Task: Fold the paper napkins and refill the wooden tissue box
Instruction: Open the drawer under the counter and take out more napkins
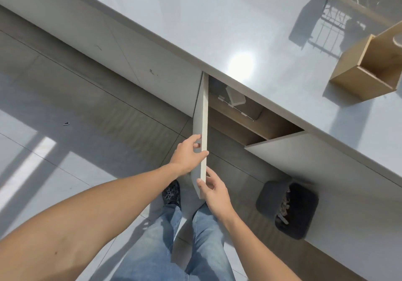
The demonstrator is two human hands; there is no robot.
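1. Fingers of my left hand (188,156) wrap the edge of the open cabinet door (202,132) near the middle of the frame, thumb on the near face, so that hand is clamped on the door.
2. My right hand (214,190) sits just below it, thumb and fingertips pinching the same door edge at its lower corner.
3. I see the door swung out toward me, edge-on, with a second door (304,150) standing open to its right.
4. Between the two doors the cabinet interior (250,119) shows a wooden shelf; on it lies a clear container (241,104) holding something white, too dim for me to identify.
5. At the right edge of the frame, the wooden tissue box (369,67) rests on the grey countertop (217,19), well apart from both hands; it looks open, its inside bare as far as I can see.
6. At the upper right, a wire rack (348,8) stands on the countertop beyond the box.
7. On the floor at the lower right, a dark waste bin (272,198) sits close to the cabinet front, with scraps inside.
8. My jeans (163,248) and one dark shoe (171,193) show at the bottom centre on the tiled floor (54,128).
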